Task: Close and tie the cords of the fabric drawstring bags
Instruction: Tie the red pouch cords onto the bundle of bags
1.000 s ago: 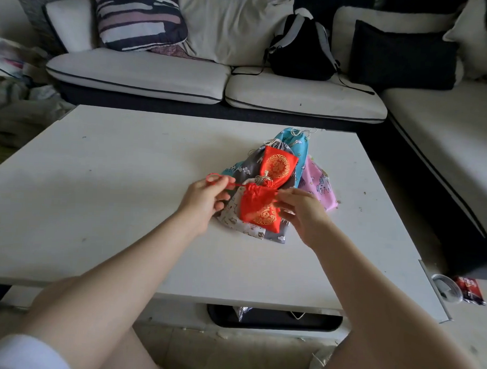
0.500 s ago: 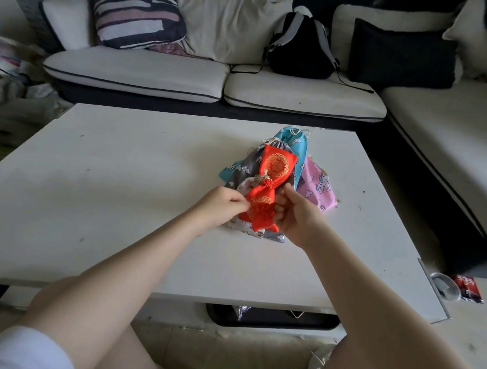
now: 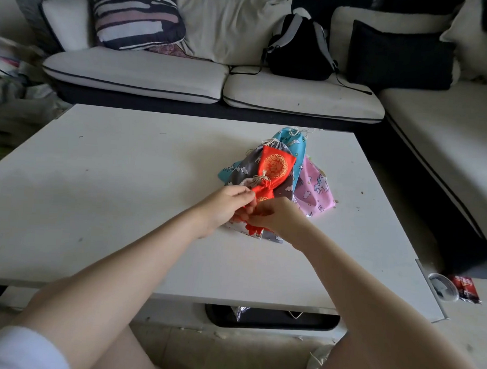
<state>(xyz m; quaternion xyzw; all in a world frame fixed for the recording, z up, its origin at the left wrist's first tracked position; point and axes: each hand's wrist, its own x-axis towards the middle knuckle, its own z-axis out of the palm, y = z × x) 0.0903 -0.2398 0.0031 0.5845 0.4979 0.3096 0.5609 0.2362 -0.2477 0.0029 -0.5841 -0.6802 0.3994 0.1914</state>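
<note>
A small red drawstring bag (image 3: 260, 191) is lying on a pile of printed bags (image 3: 314, 187) toward the far right of the white worktop (image 3: 111, 178). Both forearms are reaching in from the near edge, wrists meeting over the bag's lower half. The left hand (image 3: 224, 203) is curling its fingers with a narrow grip, pinching red fabric or cord at the bag. The right hand (image 3: 280, 216) is arching knuckles-up, fingertips tucked against the same spot, seemingly pinching too. A second red bag (image 3: 276, 165) is showing a round gold emblem, unreadable.
</note>
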